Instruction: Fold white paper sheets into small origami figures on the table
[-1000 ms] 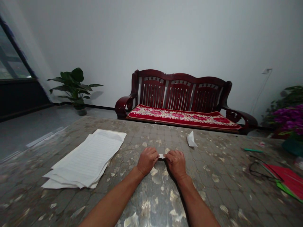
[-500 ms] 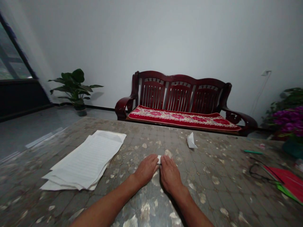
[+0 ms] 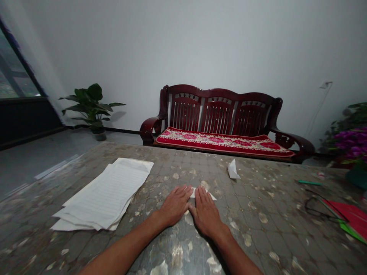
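Note:
A small folded piece of white paper (image 3: 193, 193) lies on the patterned table in front of me, mostly covered by my hands. My left hand (image 3: 176, 205) rests flat over its left side, fingers stretched out. Across its right side lies my right hand (image 3: 207, 210), also flat, and a pointed paper corner sticks out past the fingers. The two thumbs nearly meet below the paper. Farther off to the right stands a folded white paper boat (image 3: 233, 170), touched by neither hand.
To the left is a stack of lined paper sheets (image 3: 107, 196). A green pen (image 3: 309, 183), dark-framed glasses (image 3: 321, 208) and a red booklet (image 3: 348, 215) lie at the right. Beyond the table (image 3: 160, 252) stands a wooden bench (image 3: 218, 114).
My fingers have flattened and spread out over the paper. A pointed corner of it now shows to the right of my right hand. The view has shifted slightly.

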A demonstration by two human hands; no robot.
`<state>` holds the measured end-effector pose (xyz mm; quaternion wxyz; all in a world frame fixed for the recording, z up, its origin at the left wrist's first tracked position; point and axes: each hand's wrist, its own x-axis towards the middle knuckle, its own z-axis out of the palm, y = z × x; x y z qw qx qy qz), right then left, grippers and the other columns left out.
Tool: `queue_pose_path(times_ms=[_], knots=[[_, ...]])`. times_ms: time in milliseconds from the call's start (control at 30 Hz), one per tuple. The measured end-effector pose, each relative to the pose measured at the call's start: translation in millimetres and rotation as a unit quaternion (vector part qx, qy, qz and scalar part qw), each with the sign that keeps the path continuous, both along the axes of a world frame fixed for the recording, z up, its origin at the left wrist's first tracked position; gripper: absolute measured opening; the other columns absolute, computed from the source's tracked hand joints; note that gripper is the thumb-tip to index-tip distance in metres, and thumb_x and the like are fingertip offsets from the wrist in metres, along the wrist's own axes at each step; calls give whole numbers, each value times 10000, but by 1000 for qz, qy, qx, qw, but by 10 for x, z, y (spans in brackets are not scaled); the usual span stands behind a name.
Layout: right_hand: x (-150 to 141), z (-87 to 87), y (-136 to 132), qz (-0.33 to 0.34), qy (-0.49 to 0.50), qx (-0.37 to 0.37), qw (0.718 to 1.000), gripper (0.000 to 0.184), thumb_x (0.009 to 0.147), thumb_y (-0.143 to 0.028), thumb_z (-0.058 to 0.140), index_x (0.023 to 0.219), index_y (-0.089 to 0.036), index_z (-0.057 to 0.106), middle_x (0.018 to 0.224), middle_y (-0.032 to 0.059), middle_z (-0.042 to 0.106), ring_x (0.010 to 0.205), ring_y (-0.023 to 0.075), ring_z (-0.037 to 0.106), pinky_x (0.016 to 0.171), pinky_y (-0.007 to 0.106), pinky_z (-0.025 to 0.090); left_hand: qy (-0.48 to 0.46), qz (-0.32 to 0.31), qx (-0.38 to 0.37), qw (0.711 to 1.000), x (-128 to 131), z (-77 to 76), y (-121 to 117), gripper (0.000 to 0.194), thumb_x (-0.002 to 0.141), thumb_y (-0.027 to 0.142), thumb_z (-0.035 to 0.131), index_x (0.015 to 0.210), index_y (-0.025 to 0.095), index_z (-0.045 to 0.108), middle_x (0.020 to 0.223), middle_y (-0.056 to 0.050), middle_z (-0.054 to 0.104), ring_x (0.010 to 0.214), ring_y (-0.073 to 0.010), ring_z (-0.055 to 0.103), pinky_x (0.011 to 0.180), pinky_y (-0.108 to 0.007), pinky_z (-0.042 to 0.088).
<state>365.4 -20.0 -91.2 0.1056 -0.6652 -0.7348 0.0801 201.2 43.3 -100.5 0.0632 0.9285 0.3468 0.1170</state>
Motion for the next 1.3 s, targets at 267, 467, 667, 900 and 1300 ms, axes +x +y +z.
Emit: queue_pose_path(times_ms=[267,467,667,900,1300], knots=[[182,34,29,-6,-33,-39,999,713,978,-514,283,1512,-43,244,1589,142,130,1480,276,113,1200,443,132,16,17,10,1000,-41,10,-30,527,965,379,449,1459,207,390,1528,-85,396,1425,-276,326,1153,-505,250],[466,70,-72,-31,-62,-52,996,681,973,-476,285,1516,-67,252,1589,121,173,1477,256,151,1198,446,132,14,23,10,1000,-64,12,-43,531,965,372,441,1465,204,383,1536,-85,381,1432,-278,312,1153,-517,242],[495,154,-123,-24,-101,-25,994,634,971,-453,344,1494,-94,333,1560,131,281,1451,297,235,1179,502,136,9,23,28,999,-104,34,-69,509,966,383,441,1448,221,413,1514,-91,419,1413,-278,347,1160,-516,214],[356,174,-64,-23,-109,36,993,560,950,-373,459,1426,-77,453,1472,189,438,1373,340,363,1143,519,194,5,23,52,998,-94,61,-78,511,944,425,501,1411,221,457,1474,-102,474,1361,-313,414,1137,-554,232],[527,194,-104,-1,-133,40,990,468,944,-316,493,1400,-206,496,1439,120,498,1321,330,410,1116,540,200,9,20,83,996,-167,-23,-64,467,953,391,498,1386,217,485,1451,-102,501,1336,-328,434,1128,-563,252]])
